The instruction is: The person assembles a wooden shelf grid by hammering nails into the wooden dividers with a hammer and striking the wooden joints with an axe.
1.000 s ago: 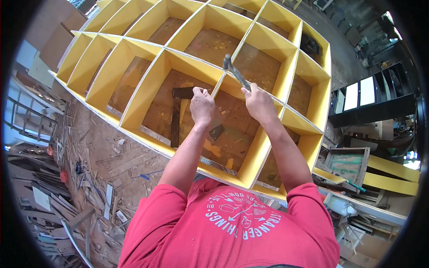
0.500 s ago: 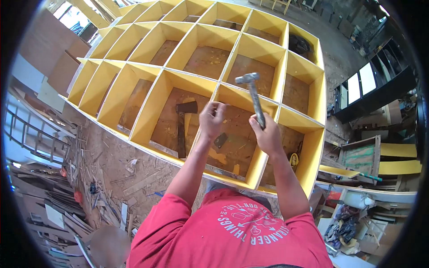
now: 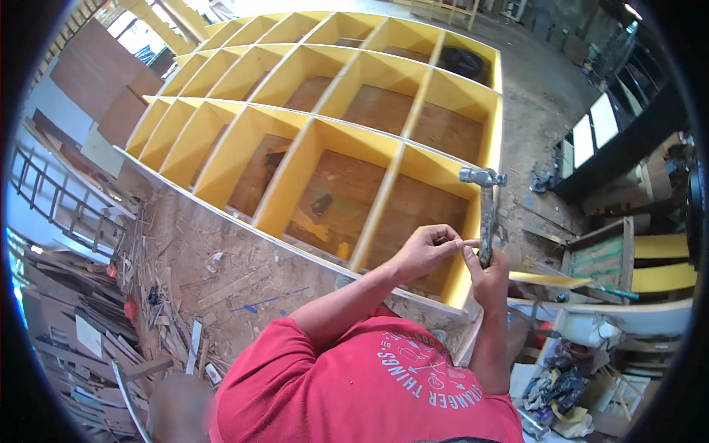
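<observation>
My right hand [image 3: 489,275] is wrapped round the handle of a hammer [image 3: 484,210], whose metal head points up. Close beside it, my left hand [image 3: 434,251] has its fingers pinched together, the tips meeting my right thumb; whatever they hold is too small to make out. Both hands are over the near right corner of a large yellow wooden frame [image 3: 402,173], divided into several open compartments. A small dark piece [image 3: 322,204] lies in one compartment. Farther left, a hatchet head [image 3: 275,159] shows partly behind a divider.
A black bag [image 3: 462,62] sits in the far right compartment. Wood scraps [image 3: 173,310] litter the floor at left, near a ladder-like rack [image 3: 55,207]. At right stand a black cabinet [image 3: 617,148], yellow boards [image 3: 661,255] and a heap of plastic bags [image 3: 565,384].
I have shifted along the frame, which now appears farther left. Both hands moved right to its right edge, the hammer still in my right hand. My left hand came across to meet the right.
</observation>
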Tool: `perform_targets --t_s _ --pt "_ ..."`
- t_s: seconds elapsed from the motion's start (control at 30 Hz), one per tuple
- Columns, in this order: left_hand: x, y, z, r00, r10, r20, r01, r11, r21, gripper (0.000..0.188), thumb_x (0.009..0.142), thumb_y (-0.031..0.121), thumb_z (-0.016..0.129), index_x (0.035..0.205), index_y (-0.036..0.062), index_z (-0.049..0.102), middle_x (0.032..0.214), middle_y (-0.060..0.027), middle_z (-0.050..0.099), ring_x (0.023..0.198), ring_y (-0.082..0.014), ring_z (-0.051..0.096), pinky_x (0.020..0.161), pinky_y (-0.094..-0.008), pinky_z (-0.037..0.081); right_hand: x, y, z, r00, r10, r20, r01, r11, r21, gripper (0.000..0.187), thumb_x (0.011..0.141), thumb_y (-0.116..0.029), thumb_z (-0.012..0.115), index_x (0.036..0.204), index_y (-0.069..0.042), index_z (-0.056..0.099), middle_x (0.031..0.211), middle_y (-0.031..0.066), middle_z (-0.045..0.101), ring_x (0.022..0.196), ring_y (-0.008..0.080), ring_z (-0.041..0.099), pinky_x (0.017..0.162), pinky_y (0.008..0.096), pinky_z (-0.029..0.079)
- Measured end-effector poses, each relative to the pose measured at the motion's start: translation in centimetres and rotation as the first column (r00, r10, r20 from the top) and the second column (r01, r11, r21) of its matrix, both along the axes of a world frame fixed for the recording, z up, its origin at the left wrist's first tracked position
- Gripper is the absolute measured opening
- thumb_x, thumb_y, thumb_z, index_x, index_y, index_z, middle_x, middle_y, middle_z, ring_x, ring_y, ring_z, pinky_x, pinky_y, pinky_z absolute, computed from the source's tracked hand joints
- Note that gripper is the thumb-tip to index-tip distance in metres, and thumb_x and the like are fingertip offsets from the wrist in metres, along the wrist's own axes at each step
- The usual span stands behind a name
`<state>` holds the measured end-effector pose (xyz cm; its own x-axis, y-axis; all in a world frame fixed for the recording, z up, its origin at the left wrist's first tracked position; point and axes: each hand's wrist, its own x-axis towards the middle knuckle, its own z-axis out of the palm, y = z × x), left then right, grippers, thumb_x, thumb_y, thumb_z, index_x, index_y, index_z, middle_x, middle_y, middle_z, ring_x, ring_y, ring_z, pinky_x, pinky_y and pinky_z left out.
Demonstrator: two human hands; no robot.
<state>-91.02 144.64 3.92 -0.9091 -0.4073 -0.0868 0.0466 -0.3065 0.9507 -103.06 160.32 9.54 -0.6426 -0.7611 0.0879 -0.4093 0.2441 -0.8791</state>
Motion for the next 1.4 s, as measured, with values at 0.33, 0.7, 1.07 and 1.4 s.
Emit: perform_targets --t_s 0.33,0.7,1.07,1.4 --pt "-11.5 18.8 0.9 0.992 -0.094 0.089 0.100 0.993 -0.069 0.028 0.106 0.033 0.078 0.108 0.0052 0.074 0.085 0.0104 0.059 0.076 -0.0010 0.050 0.065 -0.0217 0.040 -12.2 19.5 0.5 0.984 -0.073 0.160 0.064 0.996 0.060 0.020 0.101 -0.025 0.078 0.101 -0.005 0.077 0.077 -0.0009 0.065 0.071 0.0093 0.057 0.067 0.0310 0.048" --pt "-19.6 22.9 2.1 0.974 0.111 0.199 0.026 0.814 -0.580 0.023 0.095 0.022 0.087 0.104 0.0021 0.077 0.077 -0.0033 0.069 0.070 -0.0071 0.057 0.064 -0.0301 0.051 -21.3 22.6 -2.1 0.929 -0.038 0.368 0.019 0.998 0.054 0.023 0.101 -0.026 0.077 0.097 -0.004 0.076 0.081 0.0006 0.071 0.078 0.0106 0.063 0.076 0.0319 0.052" --pt "-30.2 10.2 0.3 0.957 0.146 0.249 0.011 0.843 -0.538 0.024 0.095 0.022 0.084 0.104 0.0005 0.080 0.085 -0.0093 0.077 0.078 -0.0081 0.066 0.073 -0.0321 0.056 -34.1 9.6 -2.2 0.961 0.139 0.238 -0.163 0.983 0.085 0.020 0.102 -0.022 0.078 0.100 -0.002 0.075 0.084 0.0024 0.072 0.080 0.0107 0.064 0.077 0.0326 0.053" --pt "-37.5 -2.6 0.2 0.897 0.422 0.134 -0.194 0.648 -0.737 0.021 0.089 0.028 0.083 0.100 0.0110 0.080 0.084 -0.0162 0.077 0.078 -0.0395 0.075 0.071 -0.0484 0.059 -43.9 -8.1 -1.0 0.904 0.415 0.106 -0.428 0.886 0.180 0.017 0.099 -0.019 0.078 0.102 -0.002 0.075 0.085 0.0076 0.074 0.080 0.0121 0.067 0.074 0.0356 0.055"
